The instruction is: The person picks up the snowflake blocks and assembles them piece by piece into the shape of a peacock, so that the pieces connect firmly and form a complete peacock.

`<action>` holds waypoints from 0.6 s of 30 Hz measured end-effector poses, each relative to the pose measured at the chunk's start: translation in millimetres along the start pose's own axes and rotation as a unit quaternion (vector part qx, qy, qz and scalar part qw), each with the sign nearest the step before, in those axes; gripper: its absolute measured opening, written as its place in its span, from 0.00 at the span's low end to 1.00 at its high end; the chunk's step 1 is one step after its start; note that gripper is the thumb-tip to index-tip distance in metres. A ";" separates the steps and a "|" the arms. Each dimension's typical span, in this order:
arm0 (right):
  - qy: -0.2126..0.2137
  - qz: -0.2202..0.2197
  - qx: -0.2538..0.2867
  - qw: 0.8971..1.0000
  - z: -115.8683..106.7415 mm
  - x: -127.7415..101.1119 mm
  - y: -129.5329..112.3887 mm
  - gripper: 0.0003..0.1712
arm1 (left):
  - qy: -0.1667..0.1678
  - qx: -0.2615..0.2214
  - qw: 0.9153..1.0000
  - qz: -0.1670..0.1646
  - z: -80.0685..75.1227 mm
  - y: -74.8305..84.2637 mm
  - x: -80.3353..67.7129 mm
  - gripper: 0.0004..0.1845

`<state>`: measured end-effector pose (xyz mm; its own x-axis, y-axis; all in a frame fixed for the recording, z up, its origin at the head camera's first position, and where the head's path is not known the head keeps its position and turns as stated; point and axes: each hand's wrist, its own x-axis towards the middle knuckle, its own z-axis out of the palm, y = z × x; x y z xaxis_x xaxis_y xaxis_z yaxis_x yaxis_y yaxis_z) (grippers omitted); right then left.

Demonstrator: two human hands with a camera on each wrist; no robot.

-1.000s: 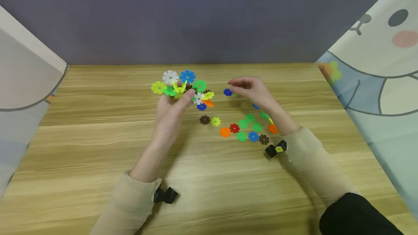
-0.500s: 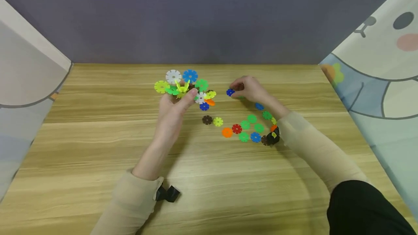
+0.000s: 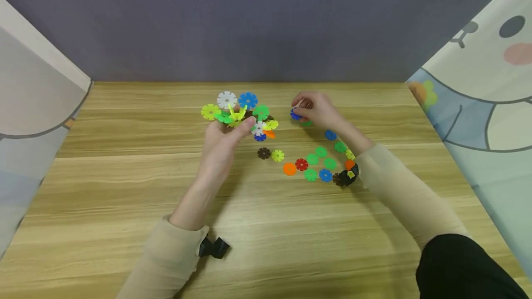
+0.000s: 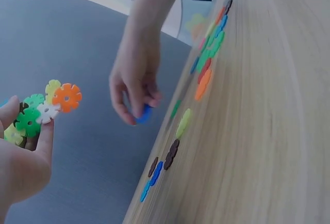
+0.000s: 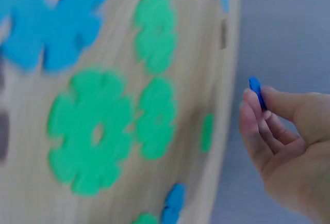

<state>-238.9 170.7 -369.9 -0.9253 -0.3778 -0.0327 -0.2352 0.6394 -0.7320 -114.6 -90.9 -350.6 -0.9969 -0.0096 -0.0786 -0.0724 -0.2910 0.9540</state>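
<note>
While the left hand (image 3: pixel 222 140) grips the cluster of joined discs (image 3: pixel 241 113) near the table's (image 3: pixel 124 188) far edge, the right hand (image 3: pixel 317 110) pinches a blue disc (image 3: pixel 295 114) just above the wood. Light, stiff plastic, probably slippery; best held by its rim, slots left free.

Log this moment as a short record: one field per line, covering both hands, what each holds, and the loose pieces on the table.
left hand: left hand grips the joined cluster of snowflake discs, raised above the table
right hand: right hand pinches one dark blue disc between thumb and fingers
loose pieces: loose discs lie flat near the right forearm, in green, blue, red, orange, brown and yellow
surface: wooden table
hands: apart, not touching each other
</note>
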 end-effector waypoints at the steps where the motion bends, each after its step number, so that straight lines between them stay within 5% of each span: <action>1: 0.006 -0.005 0.022 1.000 -1.5 -4.0 -3.3 0.11 | 0.000 0.006 1.000 -0.002 0.1 0.1 -0.4 0.26; 10: 0.045 0.007 0.216 0.975 -2.2 -56.9 -41.1 0.23 | -0.025 0.008 1.000 0.003 0.0 0.1 -2.1 0.21; 18: 0.058 -0.049 0.262 0.962 16.0 -77.7 -69.1 0.18 | -0.047 -0.009 0.999 -0.008 -1.2 -1.2 -2.0 0.17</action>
<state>-145.9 145.2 -327.6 -0.9405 -0.3220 0.1088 -0.1698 0.1679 -0.9711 -112.5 -91.7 -351.9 -0.9943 0.0841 -0.0650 -0.0880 -0.3082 0.9473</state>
